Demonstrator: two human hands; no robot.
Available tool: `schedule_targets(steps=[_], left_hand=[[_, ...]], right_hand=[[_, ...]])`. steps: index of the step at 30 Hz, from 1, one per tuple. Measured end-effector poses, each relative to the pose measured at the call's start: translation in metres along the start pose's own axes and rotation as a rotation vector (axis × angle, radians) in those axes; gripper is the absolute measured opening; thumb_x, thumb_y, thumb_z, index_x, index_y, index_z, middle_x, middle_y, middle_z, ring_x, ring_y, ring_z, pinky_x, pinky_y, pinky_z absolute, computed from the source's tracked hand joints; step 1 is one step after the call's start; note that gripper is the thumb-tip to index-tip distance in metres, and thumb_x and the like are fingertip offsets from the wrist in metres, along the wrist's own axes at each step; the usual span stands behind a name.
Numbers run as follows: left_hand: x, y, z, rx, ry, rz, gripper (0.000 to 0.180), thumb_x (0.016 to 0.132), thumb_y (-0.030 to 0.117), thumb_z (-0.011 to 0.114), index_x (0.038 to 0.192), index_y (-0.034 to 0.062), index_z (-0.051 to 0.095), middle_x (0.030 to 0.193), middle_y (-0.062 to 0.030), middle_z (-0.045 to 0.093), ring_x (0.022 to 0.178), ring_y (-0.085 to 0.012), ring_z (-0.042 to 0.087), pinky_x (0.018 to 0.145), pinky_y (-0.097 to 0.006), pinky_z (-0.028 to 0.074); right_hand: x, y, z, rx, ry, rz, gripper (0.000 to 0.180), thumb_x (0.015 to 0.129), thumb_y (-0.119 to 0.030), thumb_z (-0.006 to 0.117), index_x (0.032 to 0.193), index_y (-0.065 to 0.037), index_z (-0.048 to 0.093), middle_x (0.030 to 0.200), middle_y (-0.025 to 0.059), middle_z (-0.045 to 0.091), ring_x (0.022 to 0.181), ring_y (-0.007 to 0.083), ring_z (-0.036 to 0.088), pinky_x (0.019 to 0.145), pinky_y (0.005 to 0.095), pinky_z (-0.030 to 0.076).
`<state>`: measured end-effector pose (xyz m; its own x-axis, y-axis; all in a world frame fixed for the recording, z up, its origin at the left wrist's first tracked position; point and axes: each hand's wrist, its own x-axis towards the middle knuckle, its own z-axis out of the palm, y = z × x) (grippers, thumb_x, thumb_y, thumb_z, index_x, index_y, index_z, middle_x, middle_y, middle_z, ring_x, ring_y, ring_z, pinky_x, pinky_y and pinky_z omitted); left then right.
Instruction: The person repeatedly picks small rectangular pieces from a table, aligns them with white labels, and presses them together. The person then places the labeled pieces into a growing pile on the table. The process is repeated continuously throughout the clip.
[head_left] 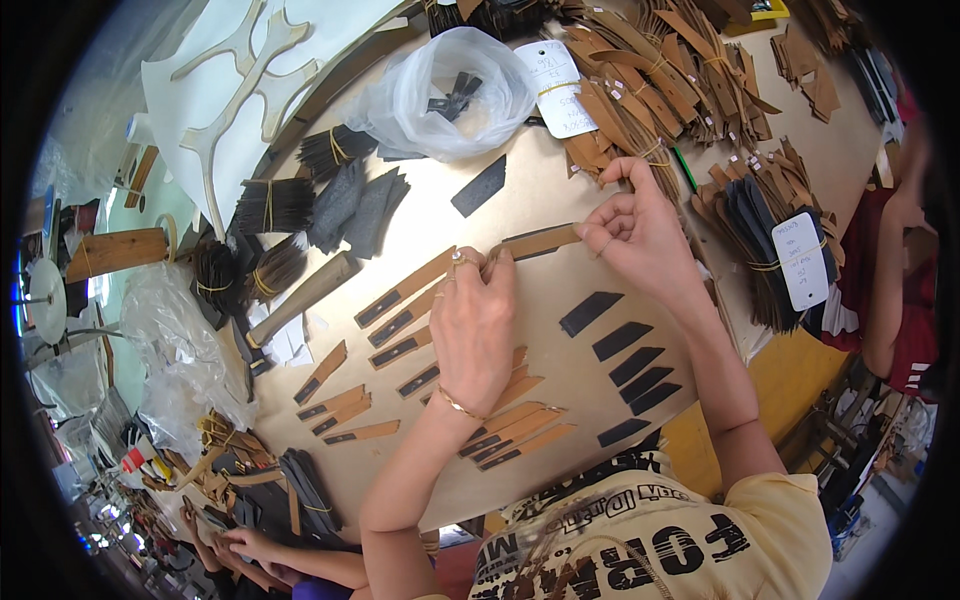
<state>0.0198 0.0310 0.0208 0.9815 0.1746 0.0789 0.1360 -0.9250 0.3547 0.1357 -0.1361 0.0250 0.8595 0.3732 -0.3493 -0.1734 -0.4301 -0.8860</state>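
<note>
1. Tan table (548, 282) fills the centre, bent by the lens. At its far side: brown bundles (655, 85), a white tag (557, 92), a clear bag (400, 112).
2. Strip (542, 242), brown with a dark edge, is between the two hands, above the table's middle. Whether it touches the table: cannot tell.
3. Long axis of strip: runs left to right, rising slightly toward the right end; shallower than the laid strips.
4. Left hand (474, 325): back up, fingers bunched, fingertips closed on the strip's left end.
5. Right hand (637, 228): pinches the strip's right end at the fingertips; one finger is bent up, clear of the strip.
6. Laid strips (352, 408), brown with dark ends, lie around and left of the left forearm. Dark ends point lower left; axes slant up to the right.
7. Black pieces (622, 341) form a rough column left of the right forearm, similarly slanted.
8. Hammer (305, 298) at left: handle points upper right, head lower left.
</note>
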Motion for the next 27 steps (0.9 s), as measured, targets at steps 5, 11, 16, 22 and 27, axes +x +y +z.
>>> schedule_targets(steps=[5, 11, 16, 22, 27], left_hand=[[0.0, -0.001, 0.001, 0.011, 0.001, 0.009, 0.036, 0.077, -0.008, 0.062, 0.109, 0.0057, 0.071, 0.089, -0.0106, 0.056, 0.076, -0.0265, 0.061, 0.064, -0.037, 0.051], [-0.001, 0.0, 0.003, 0.077, 0.038, 0.037, 0.029, 0.08, -0.004, 0.062, 0.105, 0.0066, 0.071, 0.091, -0.0102, 0.057, 0.075, -0.0257, 0.061, 0.065, -0.036, 0.05], [0.001, 0.001, 0.0, 0.081, 0.044, 0.031, 0.029, 0.078, 0.0, 0.064, 0.105, 0.0065, 0.071, 0.097, -0.01, 0.059, 0.085, -0.0265, 0.061, 0.072, -0.039, 0.05], [-0.01, 0.014, 0.006, 0.021, 0.066, 0.172, 0.041, 0.079, -0.003, 0.06, 0.119, 0.0007, 0.063, 0.131, -0.0215, 0.051, 0.13, -0.0349, 0.047, 0.107, -0.046, 0.041], [-0.016, 0.019, 0.024, -0.126, -0.061, 0.175, 0.052, 0.08, -0.009, 0.053, 0.131, 0.0019, 0.055, 0.143, -0.0244, 0.044, 0.139, -0.0389, 0.039, 0.115, -0.05, 0.033]], right_hand=[[-0.001, -0.002, 0.004, -0.047, 0.032, -0.026, 0.045, 0.083, 0.0, 0.069, 0.115, -0.005, 0.038, 0.077, 0.0047, 0.065, 0.065, 0.0038, 0.059, 0.056, 0.0185, 0.044], [-0.006, -0.001, 0.007, -0.066, 0.06, -0.079, 0.041, 0.083, 0.0, 0.068, 0.113, -0.004, 0.04, 0.073, 0.0052, 0.063, 0.061, 0.0074, 0.058, 0.055, 0.0221, 0.046], [-0.012, 0.014, 0.011, -0.068, 0.084, -0.228, 0.034, 0.086, 0.0, 0.069, 0.107, -0.003, 0.043, 0.078, 0.0022, 0.063, 0.066, 0.0035, 0.055, 0.057, 0.019, 0.043], [-0.016, 0.029, 0.021, -0.223, 0.19, -0.472, 0.027, 0.086, -0.001, 0.07, 0.102, -0.003, 0.048, 0.077, 0.003, 0.062, 0.063, 0.008, 0.056, 0.057, 0.0226, 0.045], [-0.015, 0.023, 0.019, -0.227, 0.176, -0.423, 0.029, 0.084, 0.002, 0.069, 0.104, -0.003, 0.048, 0.075, 0.0058, 0.06, 0.062, 0.0146, 0.06, 0.057, 0.0289, 0.05]])
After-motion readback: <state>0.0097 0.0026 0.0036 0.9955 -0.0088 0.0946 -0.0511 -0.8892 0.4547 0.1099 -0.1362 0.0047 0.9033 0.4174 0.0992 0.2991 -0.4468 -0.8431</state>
